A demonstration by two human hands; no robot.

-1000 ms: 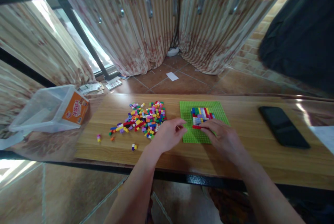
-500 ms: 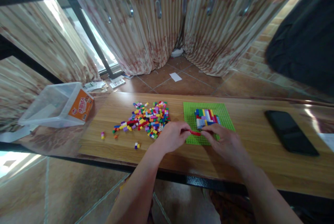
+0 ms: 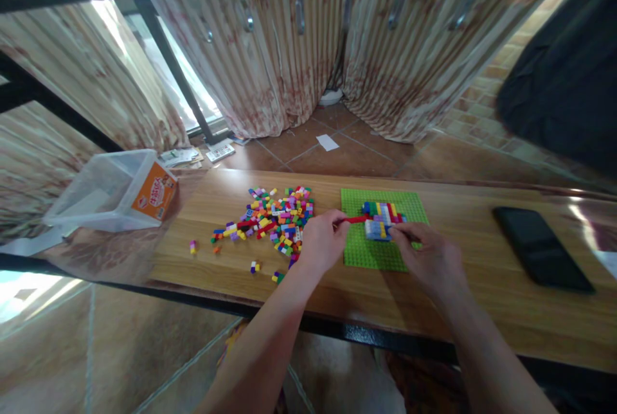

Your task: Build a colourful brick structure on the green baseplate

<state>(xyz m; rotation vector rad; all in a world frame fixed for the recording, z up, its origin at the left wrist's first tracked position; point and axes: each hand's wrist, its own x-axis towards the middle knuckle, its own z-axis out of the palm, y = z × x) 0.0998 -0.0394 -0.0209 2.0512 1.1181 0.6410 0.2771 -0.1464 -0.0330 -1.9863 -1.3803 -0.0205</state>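
My left hand [image 3: 324, 242] pinches one end of a long, thin red brick [image 3: 357, 219], whose far end reaches the left back edge of a brick build [image 3: 378, 229]. That build is made of white, blue, yellow and red bricks and sits on a green baseplate [image 3: 357, 253]. The fingertips of my right hand [image 3: 431, 258] are closed at the build's front right side. Whether they grip the build itself or a small piece is hidden. Left of my left hand lies a pile of loose coloured bricks [image 3: 277, 218].
Several stray bricks, such as a white and yellow cluster [image 3: 255, 267], lie nearer the front edge of the wooden table [image 3: 193, 208]. A black phone [image 3: 542, 249] rests at the right. Beyond the left end stands a clear plastic bin [image 3: 103, 189] with an orange label.
My left hand has raised the red brick away from the front of the build towards its left back edge. My right hand has let go of that brick and shifted right, to the build's side.
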